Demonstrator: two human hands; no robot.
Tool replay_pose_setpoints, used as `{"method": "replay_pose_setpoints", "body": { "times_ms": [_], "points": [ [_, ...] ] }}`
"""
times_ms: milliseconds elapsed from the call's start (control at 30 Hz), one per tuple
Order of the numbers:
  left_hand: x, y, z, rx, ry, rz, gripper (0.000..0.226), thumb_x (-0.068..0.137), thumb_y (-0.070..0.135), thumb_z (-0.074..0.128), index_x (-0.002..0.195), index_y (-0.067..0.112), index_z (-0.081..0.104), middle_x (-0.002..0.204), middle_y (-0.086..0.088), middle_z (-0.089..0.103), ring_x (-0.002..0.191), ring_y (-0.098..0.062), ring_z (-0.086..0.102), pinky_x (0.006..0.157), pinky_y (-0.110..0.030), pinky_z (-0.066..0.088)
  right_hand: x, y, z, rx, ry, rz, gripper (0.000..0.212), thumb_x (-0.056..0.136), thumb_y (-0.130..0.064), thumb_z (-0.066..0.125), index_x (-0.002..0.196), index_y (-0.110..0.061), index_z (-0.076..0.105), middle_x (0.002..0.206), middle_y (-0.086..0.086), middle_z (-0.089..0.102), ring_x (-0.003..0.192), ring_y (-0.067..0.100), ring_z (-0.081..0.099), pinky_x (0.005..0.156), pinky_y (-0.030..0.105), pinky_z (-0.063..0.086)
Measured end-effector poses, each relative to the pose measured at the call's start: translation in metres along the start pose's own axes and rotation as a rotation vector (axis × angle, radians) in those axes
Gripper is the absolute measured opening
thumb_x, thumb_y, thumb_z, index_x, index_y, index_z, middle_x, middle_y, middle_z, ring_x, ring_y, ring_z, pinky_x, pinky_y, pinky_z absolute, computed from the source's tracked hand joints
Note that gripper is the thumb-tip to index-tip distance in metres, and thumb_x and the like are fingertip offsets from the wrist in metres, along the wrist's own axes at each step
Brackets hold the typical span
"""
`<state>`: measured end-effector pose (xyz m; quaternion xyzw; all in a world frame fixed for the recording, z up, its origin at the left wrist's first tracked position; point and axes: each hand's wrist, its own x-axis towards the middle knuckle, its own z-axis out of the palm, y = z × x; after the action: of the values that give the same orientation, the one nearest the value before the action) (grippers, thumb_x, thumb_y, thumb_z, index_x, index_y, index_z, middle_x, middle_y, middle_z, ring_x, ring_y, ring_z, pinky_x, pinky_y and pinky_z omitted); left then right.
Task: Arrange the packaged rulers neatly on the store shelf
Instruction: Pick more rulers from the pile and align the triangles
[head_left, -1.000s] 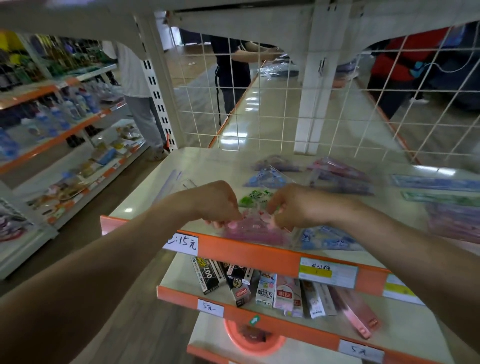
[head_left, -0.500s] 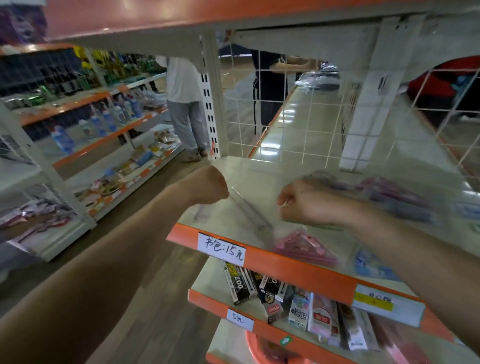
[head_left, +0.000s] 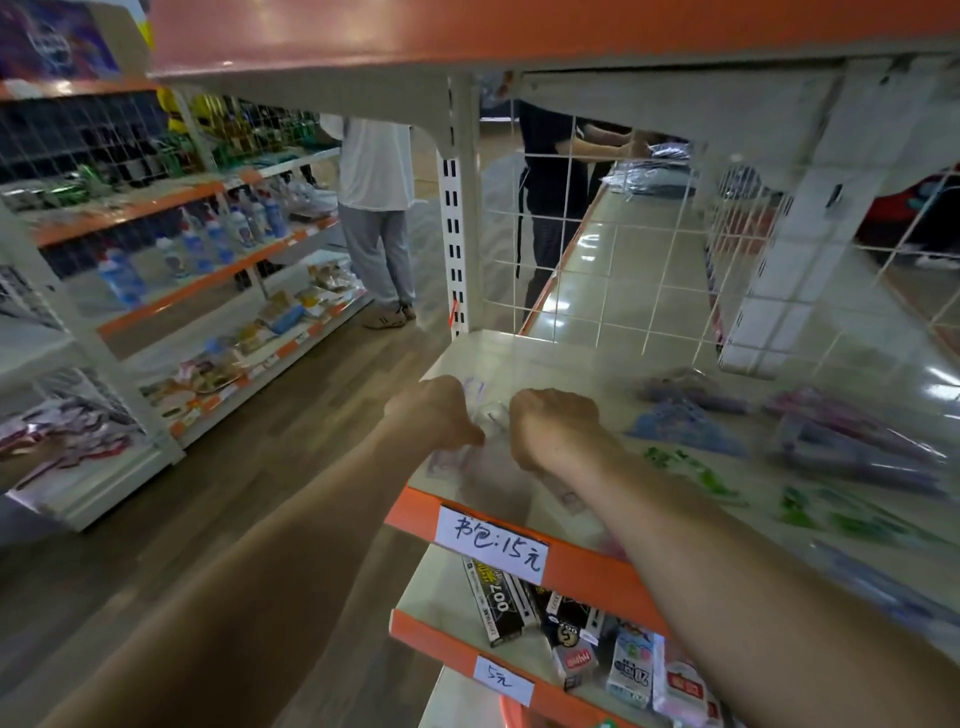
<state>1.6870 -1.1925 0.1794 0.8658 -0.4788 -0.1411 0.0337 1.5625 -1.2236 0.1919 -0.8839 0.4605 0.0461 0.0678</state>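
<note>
Blurred pkg (head_left: 491, 415) in L hand (head_left: 441, 418), R hand (head_left: 553, 428)

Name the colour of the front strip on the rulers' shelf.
The front strip is orange; head view shows it.

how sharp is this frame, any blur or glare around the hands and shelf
Head view: motion blur smears the packaged rulers at right; the clear ruler packet gripped by the left hand and right hand is barely readable; light glare streaks the glossy shelf; the handwritten price label is sharp; wide-angle distortion bows the frame edges.
</note>
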Motion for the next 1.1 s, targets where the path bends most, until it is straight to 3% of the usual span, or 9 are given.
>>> {"method": "replay_pose_setpoints", "body": {
  "times_ms": [133,267,333,500,700,767,900,967,1100],
  "points": [
    [0.008,0.006,-0.009,0.031,-0.063,0.031,0.044,0.07,0.035,0.078,0.1,0.015,0.053,0.093,-0.003,0.052,0.1,-0.027,0.059,0.082,-0.033,0.05,0.014,0.0,-0.003,0.029,-0.089,0.067,0.044,0.082,-0.015,0.065,0.124,-0.011,0.054,0.125,0.009,0.058,0.114,0.028,0.056,0.079,0.03,0.04],
    [0.018,0.003,-0.009,-0.052,-0.156,0.023,0.033,0.072,0.027,0.079,0.089,0.01,0.056,0.077,-0.003,0.055,0.076,-0.021,0.059,0.062,-0.027,0.049,0.027,0.001,-0.003,0.055,-0.206,0.132,0.048,0.072,-0.02,0.078,0.115,-0.009,0.059,0.112,0.01,0.063,0.095,0.027,0.061,0.073,0.028,0.042],
    [0.024,-0.001,-0.006,-0.129,-0.188,0.027,0.024,0.075,0.02,0.076,0.089,0.005,0.062,0.077,-0.008,0.062,0.069,-0.021,0.062,0.061,-0.029,0.055,0.03,0.0,-0.004,0.066,-0.225,0.147,0.046,0.071,-0.021,0.08,0.11,-0.007,0.061,0.104,0.011,0.064,0.087,0.027,0.059,0.073,0.029,0.044],
    [0.028,0.004,0.006,-0.087,-0.017,0.106,0.009,0.083,0.01,0.053,0.091,0.008,0.058,0.072,-0.004,0.057,0.064,-0.019,0.058,0.051,-0.024,0.044,0.035,0.004,-0.004,0.121,-0.219,0.156,0.042,0.07,-0.022,0.082,0.104,-0.007,0.061,0.111,0.012,0.064,0.096,0.028,0.062,0.072,0.028,0.042],
    [0.037,0.006,0.007,-0.143,-0.051,0.095,0.022,0.075,0.008,0.056,0.097,0.007,0.061,0.092,-0.012,0.068,0.083,-0.026,0.068,0.069,-0.029,0.056,0.033,0.009,-0.006,0.157,-0.271,0.196,0.042,0.072,-0.029,0.08,0.066,-0.007,0.046,0.068,0.007,0.051,0.076,0.026,0.054,0.07,0.029,0.042],
    [0.039,0.006,0.009,-0.161,-0.055,0.113,0.024,0.076,0.009,0.056,0.1,0.007,0.061,0.093,-0.012,0.067,0.084,-0.027,0.067,0.068,-0.03,0.054,0.031,0.008,-0.006,0.165,-0.261,0.201,0.036,0.073,-0.028,0.08,0.074,-0.007,0.051,0.082,0.01,0.06,0.079,0.027,0.056,0.071,0.029,0.043],
    [0.044,0.0,0.008,-0.167,-0.061,0.15,0.022,0.081,0.011,0.054,0.102,0.007,0.059,0.088,-0.009,0.062,0.076,-0.023,0.06,0.057,-0.025,0.045,0.023,-0.001,0.003,0.174,-0.027,0.139,0.035,0.084,-0.017,0.066,0.116,-0.006,0.056,0.119,0.013,0.061,0.108,0.03,0.059,0.076,0.028,0.039],
    [0.046,-0.007,0.003,-0.101,-0.002,0.163,0.02,0.084,0.014,0.053,0.103,0.009,0.059,0.092,-0.007,0.064,0.075,-0.021,0.058,0.057,-0.024,0.04,0.023,-0.011,0.007,0.156,0.039,0.087,0.031,0.089,-0.01,0.055,0.119,-0.005,0.057,0.123,0.014,0.058,0.114,0.031,0.056,0.084,0.03,0.043],
    [0.061,-0.031,-0.006,-0.097,0.037,0.141,0.022,0.087,0.017,0.057,0.106,0.007,0.06,0.101,-0.01,0.064,0.086,-0.026,0.062,0.068,-0.03,0.048,0.032,-0.035,0.013,0.158,0.051,0.014,0.029,0.09,-0.006,0.052,0.118,-0.003,0.059,0.124,0.018,0.056,0.115,0.034,0.055,0.09,0.034,0.045]
  ]
}}
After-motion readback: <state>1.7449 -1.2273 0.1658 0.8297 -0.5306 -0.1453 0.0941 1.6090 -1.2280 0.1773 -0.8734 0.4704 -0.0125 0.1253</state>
